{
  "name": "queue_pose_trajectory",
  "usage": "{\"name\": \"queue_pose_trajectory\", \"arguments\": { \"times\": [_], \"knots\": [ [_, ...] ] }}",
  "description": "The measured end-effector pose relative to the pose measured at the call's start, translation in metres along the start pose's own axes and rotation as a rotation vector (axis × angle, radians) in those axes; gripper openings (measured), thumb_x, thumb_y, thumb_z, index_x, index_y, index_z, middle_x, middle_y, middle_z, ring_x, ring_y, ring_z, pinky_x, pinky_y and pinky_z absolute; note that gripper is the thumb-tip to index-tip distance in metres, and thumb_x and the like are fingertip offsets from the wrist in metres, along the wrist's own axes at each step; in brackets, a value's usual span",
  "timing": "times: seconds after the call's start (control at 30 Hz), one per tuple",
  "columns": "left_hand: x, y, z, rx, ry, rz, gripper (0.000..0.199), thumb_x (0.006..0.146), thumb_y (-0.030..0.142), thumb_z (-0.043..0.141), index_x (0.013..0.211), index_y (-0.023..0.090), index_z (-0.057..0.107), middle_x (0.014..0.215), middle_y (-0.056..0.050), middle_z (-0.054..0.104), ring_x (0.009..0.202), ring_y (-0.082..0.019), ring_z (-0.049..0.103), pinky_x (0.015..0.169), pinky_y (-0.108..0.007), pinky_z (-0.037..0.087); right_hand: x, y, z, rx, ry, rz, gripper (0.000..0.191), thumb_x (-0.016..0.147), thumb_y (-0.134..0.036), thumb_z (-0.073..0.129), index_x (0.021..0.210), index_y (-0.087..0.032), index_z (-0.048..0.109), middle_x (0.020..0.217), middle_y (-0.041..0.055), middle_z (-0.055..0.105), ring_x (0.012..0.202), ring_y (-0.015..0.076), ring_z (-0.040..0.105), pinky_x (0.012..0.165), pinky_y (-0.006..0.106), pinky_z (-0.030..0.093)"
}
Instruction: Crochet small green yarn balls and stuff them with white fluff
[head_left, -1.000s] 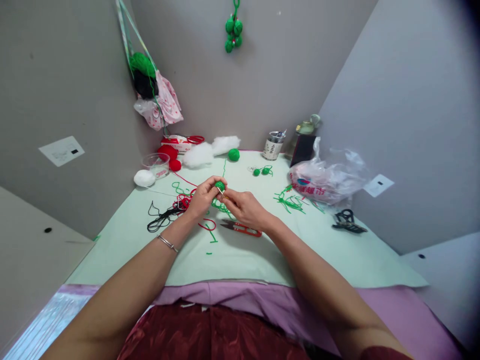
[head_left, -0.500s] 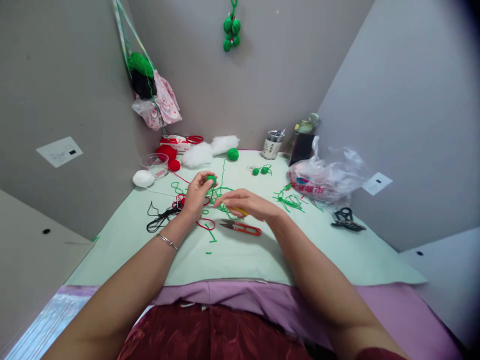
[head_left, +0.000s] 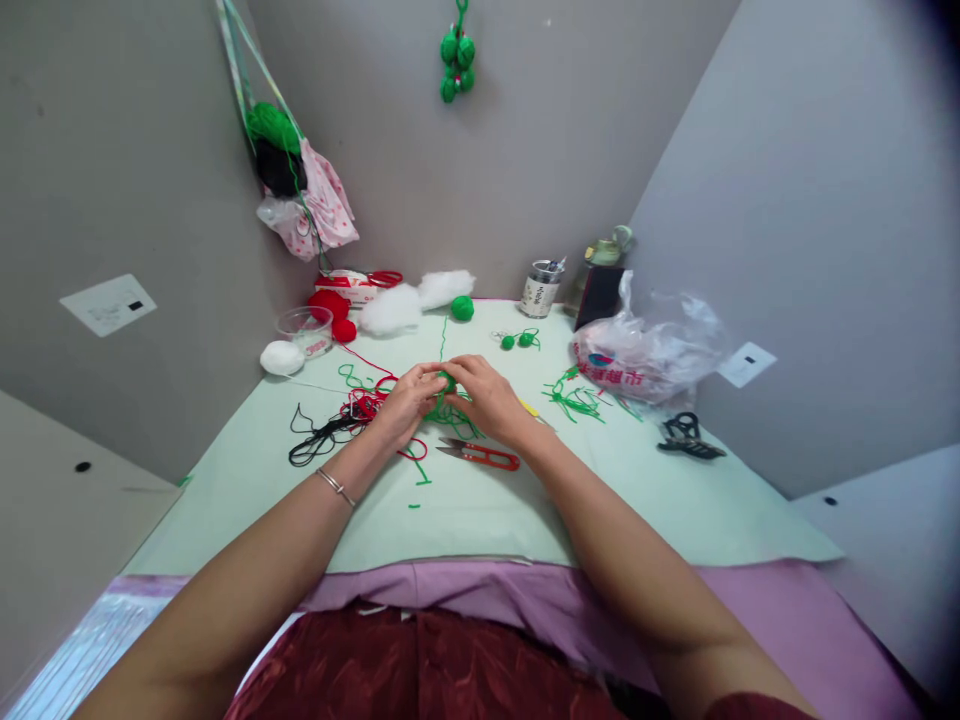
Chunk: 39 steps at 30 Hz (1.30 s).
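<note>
My left hand point(head_left: 409, 403) and my right hand point(head_left: 484, 397) meet over the middle of the table, fingers closed around a small green crocheted ball point(head_left: 449, 382). Much of the ball is hidden by my fingers. Loose green yarn point(head_left: 454, 420) lies under and in front of the hands. A slim yellow-handled tool, seemingly a crochet hook point(head_left: 530, 408), appears to lie just beyond my right wrist, partly hidden. Orange thread snips point(head_left: 480, 453) rest on the table in front of my right hand. Red yarn point(head_left: 364, 405) and black yarn point(head_left: 322, 437) lie beside my left hand.
Toward the back are white stuffing point(head_left: 390, 310), a green yarn ball point(head_left: 463, 308), two small green balls point(head_left: 517, 341) and a pen tin point(head_left: 541, 290). A plastic bag point(head_left: 649, 350) and a black hair clip point(head_left: 688, 437) lie right. A white ball point(head_left: 282, 358) sits left.
My right hand has moved up and left to join my left hand at the green ball. The yellow-handled hook has left its fingers and shows beyond the wrist.
</note>
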<state>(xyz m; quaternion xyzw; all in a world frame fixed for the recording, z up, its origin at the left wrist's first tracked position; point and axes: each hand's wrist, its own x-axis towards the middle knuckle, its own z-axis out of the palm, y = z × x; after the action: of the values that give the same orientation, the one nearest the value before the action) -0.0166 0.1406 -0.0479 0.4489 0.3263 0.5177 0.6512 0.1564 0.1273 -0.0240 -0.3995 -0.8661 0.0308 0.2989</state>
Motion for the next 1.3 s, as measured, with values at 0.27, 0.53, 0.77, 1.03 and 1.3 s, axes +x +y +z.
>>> {"name": "queue_pose_trajectory", "arguments": {
  "times": [0.27, 0.53, 0.77, 1.03, 1.3],
  "knots": [
    [-0.002, -0.005, 0.003, -0.004, -0.028, -0.028, 0.043, 0.067, 0.025, 0.088, 0.102, 0.017, 0.065, 0.091, -0.003, 0.073, 0.075, -0.014, 0.066, 0.069, -0.025, 0.046, 0.0, 0.007, 0.003, -0.137, -0.06, 0.002, 0.039, 0.096, -0.02, 0.06, 0.135, -0.02, 0.063, 0.115, 0.0124, 0.069, 0.107, 0.0277, 0.057, 0.091, 0.039, 0.047],
    [0.001, -0.011, 0.005, -0.031, -0.011, -0.025, 0.043, 0.066, 0.028, 0.089, 0.099, 0.016, 0.064, 0.08, -0.001, 0.071, 0.075, -0.015, 0.067, 0.076, -0.029, 0.05, 0.004, 0.001, 0.012, -0.206, -0.062, 0.022, 0.029, 0.098, -0.016, 0.054, 0.123, -0.015, 0.068, 0.103, 0.0145, 0.068, 0.101, 0.0294, 0.053, 0.09, 0.041, 0.041],
    [0.001, -0.009, 0.001, -0.057, 0.055, -0.015, 0.044, 0.064, 0.023, 0.088, 0.101, 0.017, 0.065, 0.08, 0.002, 0.069, 0.071, -0.011, 0.064, 0.068, -0.023, 0.047, 0.004, 0.001, 0.012, -0.182, -0.073, 0.045, 0.042, 0.097, -0.017, 0.059, 0.138, -0.02, 0.06, 0.112, 0.0097, 0.069, 0.105, 0.0257, 0.057, 0.09, 0.036, 0.047],
    [0.003, -0.007, -0.001, 0.006, 0.003, -0.075, 0.029, 0.077, 0.02, 0.083, 0.101, 0.013, 0.068, 0.087, -0.003, 0.071, 0.078, -0.013, 0.067, 0.074, -0.027, 0.054, 0.002, 0.001, 0.006, -0.209, -0.113, 0.096, 0.039, 0.097, -0.013, 0.054, 0.134, -0.02, 0.065, 0.106, 0.011, 0.072, 0.105, 0.0264, 0.057, 0.086, 0.035, 0.045],
    [0.008, -0.013, -0.01, 0.117, -0.005, -0.077, 0.028, 0.097, 0.032, 0.065, 0.119, 0.014, 0.065, 0.11, -0.007, 0.069, 0.089, -0.018, 0.068, 0.076, -0.035, 0.061, 0.003, -0.004, 0.006, -0.212, -0.179, 0.119, 0.04, 0.099, -0.018, 0.055, 0.138, -0.02, 0.061, 0.114, 0.0107, 0.072, 0.109, 0.0258, 0.059, 0.084, 0.033, 0.046]
  ]
}}
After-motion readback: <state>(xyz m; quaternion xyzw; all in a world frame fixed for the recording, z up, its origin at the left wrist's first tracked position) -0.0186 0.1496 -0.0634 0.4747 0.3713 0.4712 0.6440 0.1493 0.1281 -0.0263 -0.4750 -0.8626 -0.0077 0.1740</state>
